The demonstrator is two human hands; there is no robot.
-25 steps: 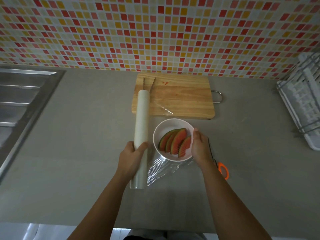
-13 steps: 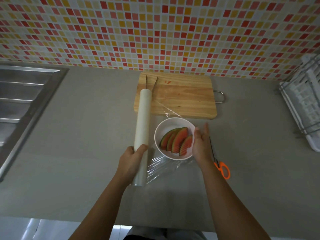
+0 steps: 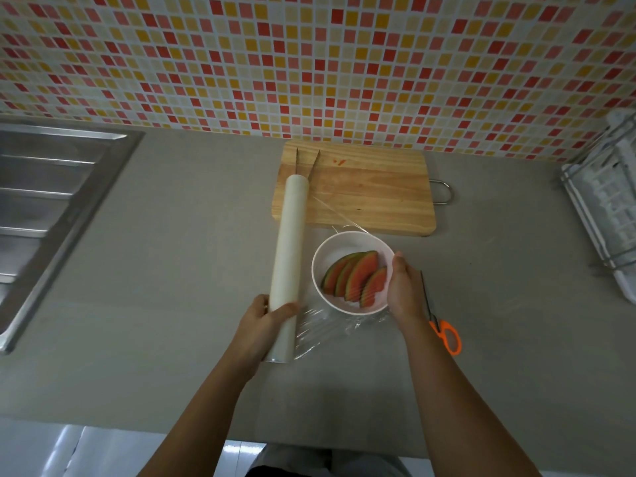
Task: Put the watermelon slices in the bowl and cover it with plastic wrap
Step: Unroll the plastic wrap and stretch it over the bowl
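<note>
A: The watermelon slices are already in the white bowl, which sits on the grey worktop just in front of the chopping board. So the first half looks done.

B: And the wrap?

A: That's the step in hand. The left hand is closed around the near end of the roll of plastic wrap, which lies just left of the bowl with its far end over the board's corner. A clear sheet runs from the roll across the bowl; it's bunched and wrinkled at the near rim, and one edge shows as a thin line running from the roll to the far rim.

B: What's the right hand doing?

A: The right hand is pressed flat against the bowl's right side, fingers together, seemingly pinning the film there. Whether it actually pinches the film, I can't tell.

B: Next move?

A: I'd judge the sheet needs pulling taut over the whole rim, then cutting free from the roll. The orange-handled scissors lie just right of that hand, so one hand has to let go without the film springing back or clinging to itself.
</note>
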